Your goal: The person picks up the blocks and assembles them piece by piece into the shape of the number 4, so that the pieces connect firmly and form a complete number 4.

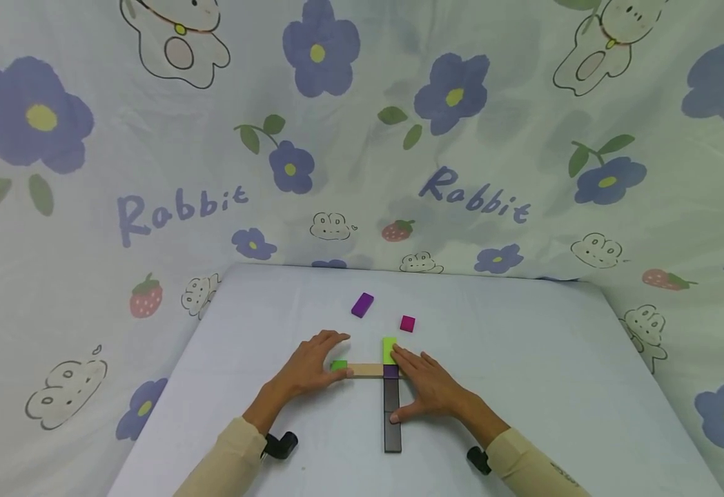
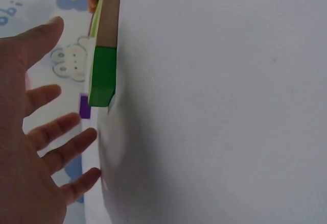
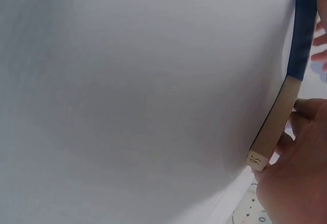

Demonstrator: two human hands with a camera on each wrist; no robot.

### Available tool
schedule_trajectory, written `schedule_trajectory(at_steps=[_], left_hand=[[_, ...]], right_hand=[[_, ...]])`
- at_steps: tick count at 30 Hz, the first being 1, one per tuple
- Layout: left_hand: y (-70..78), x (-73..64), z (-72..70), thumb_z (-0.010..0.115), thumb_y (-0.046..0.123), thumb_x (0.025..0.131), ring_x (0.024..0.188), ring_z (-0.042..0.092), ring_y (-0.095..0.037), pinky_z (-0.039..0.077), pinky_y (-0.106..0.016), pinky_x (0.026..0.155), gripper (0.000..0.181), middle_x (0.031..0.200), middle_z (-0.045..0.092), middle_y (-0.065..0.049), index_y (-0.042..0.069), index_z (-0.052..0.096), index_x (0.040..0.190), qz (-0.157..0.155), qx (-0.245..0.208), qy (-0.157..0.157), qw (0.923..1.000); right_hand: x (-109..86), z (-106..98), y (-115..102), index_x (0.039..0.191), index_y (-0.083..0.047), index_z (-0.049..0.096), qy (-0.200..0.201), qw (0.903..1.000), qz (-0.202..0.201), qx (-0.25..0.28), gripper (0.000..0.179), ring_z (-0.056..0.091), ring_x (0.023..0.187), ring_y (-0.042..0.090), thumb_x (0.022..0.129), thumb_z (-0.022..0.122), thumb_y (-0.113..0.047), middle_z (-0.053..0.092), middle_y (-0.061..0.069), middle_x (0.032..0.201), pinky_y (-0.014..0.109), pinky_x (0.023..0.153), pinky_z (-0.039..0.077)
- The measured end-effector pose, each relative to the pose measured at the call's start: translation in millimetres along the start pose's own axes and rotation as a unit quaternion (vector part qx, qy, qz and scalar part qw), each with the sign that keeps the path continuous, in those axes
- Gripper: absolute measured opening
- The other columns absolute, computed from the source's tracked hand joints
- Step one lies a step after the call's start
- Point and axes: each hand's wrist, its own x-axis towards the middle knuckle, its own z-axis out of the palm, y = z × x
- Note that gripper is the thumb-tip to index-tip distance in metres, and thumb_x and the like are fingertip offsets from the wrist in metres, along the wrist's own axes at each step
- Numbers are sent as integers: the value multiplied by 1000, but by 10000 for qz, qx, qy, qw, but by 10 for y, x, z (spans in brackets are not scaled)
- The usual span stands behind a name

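Observation:
Several blocks lie in a cross-like figure on the white table [image 1: 523, 359]. Its upright line has a lime green block [image 1: 389, 348] at the far end, a small dark purple block [image 1: 390, 372], then two dark grey blocks [image 1: 391, 395]. A wooden block [image 1: 366, 371] runs sideways, ending in a green block [image 2: 104, 73]. My left hand [image 1: 310, 364], fingers spread, hovers beside the green end, holding nothing. My right hand [image 1: 431, 386] reaches over the right side: its fingertips rest at the lime block, its thumb on the grey blocks. It covers the sideways row's right part.
A purple block [image 1: 362, 305] and a small magenta block [image 1: 408, 324] lie apart, farther back. Behind the table hangs a cloth [image 1: 362, 152] printed with flowers and rabbits. Each wrist carries a black camera mount [image 1: 282, 445].

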Motion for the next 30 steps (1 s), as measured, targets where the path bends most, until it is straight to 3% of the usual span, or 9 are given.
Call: schedule_trajectory(at_steps=[12,20,30], left_hand=[[-64,231,-145,70,36,94,132,50,-31,41,-55,108,59,146,50,-11,15,51,146,-192,-280,-121,9994],[-101,479,-208,72,29,95,125,55,-30,44,-51,106,59,147,50,-11,10,50,146,-358,-563,-233,9975],[-143,821,-222,73,29,95,126,56,-29,46,-50,105,62,148,51,-10,13,47,149,-598,-627,-346,9956]], right_hand=[[-2,5,6,162,-13,24,13,9999,7,-111,125,21,153,24,69,73,-80,20,4,168,53,121,17],[6,-4,-11,162,-13,23,20,10000,-1,-72,125,20,153,24,69,73,-79,19,4,168,53,121,16],[19,10,3,163,-16,21,-95,9998,150,-124,127,18,153,21,67,72,-82,18,1,169,52,122,15]])
